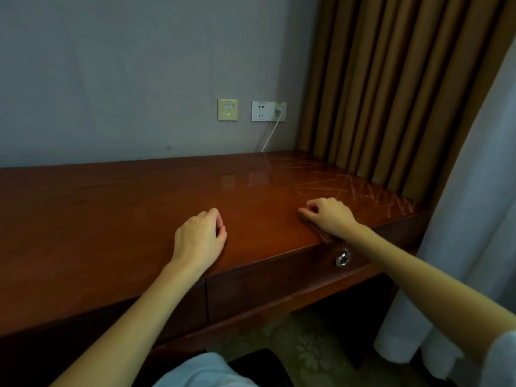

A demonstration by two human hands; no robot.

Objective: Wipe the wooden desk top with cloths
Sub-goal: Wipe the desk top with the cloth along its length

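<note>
Grey plain wall [111,79] fills upper left and centre. Two plates on it, centre: beige data jack [227,109], and just right of it a white double power socket [268,111] with a white cable [270,135] plugged in, dropping behind the desk [83,233]. Desk is reddish-brown gloss wood across the middle; both plates reflect in it. Drawer front [265,280] has a metal ring pull [343,258]. Brown pleated curtain [391,93] upper right, pale sheer curtain [474,191] at right edge. Greenish floral carpet [307,347] lower centre. Light is dim.
</note>
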